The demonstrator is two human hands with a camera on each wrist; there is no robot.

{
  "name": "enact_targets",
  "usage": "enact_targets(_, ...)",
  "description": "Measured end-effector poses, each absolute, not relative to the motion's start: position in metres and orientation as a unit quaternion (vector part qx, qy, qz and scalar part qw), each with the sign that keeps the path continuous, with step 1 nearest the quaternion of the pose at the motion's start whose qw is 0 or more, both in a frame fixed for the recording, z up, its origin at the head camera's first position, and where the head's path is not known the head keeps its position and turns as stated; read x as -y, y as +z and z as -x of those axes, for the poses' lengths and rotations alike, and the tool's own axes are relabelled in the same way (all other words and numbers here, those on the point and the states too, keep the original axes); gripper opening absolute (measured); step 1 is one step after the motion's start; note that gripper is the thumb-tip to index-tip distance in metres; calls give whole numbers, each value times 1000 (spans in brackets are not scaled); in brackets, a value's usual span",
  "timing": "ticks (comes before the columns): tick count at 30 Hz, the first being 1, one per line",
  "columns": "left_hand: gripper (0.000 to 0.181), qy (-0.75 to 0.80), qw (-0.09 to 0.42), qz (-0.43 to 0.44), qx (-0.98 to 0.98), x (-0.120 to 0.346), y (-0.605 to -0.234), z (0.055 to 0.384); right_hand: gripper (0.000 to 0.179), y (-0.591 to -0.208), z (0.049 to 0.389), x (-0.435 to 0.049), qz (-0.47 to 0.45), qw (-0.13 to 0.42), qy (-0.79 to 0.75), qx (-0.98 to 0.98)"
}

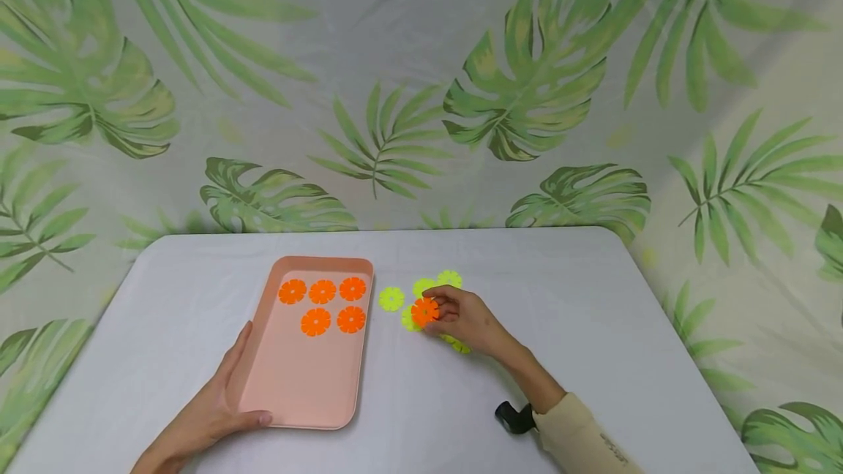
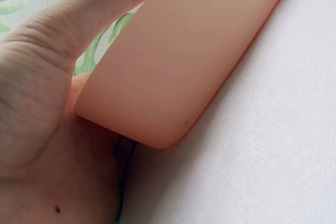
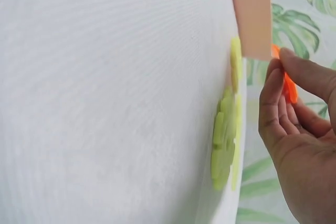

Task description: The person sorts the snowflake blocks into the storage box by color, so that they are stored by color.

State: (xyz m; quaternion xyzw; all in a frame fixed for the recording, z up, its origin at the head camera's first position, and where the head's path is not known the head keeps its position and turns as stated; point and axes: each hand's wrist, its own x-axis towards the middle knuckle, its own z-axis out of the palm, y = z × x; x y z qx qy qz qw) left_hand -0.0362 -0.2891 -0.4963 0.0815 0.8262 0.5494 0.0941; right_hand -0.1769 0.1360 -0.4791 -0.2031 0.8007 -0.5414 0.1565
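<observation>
My left hand (image 1: 209,407) grips the near left corner of a pink rectangular tray (image 1: 299,390), its thumb at the near edge and its fingers along the left side. In the left wrist view the tray's wall (image 2: 168,51) leans against the palm. Several flat orange flower-shaped discs (image 1: 316,328) lie in the tray's far half, in two rows. Right of the tray, my right hand (image 1: 473,322) pinches another orange flower-shaped disc (image 1: 431,306) between thumb and fingers. It is held above several yellow-green flower-shaped discs (image 1: 388,304), some partly hidden by the hand.
A white cloth (image 1: 566,291) covers the table. Behind it hangs a leaf-patterned backdrop (image 1: 408,35). A black object (image 1: 512,419) sits by the right wrist, next to a beige sleeve (image 1: 576,430). The yellow-green discs overlap in places on the cloth.
</observation>
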Motion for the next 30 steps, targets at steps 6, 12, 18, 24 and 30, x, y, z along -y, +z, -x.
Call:
enact_targets(6,130,547,94,-81,-828,290,-497,38,47,-477,178,-126,202,148,-549,-797)
enact_targets(12,129,539,94,-72,-834,289,-496,39,47,-476,180,-114,208,132,-552,-797)
enact_targets(18,128,544,99,-68,-831,289,-496,38,47,-474,180,-98,200,115,-541,-809)
enact_targets(24,128,542,97,-65,-832,289,-496,37,46,-473,182,-84,205,115,-544,-806)
enact_targets(30,128,548,106,-57,-828,287,-495,36,44,-475,183,-74,224,111,-543,-802)
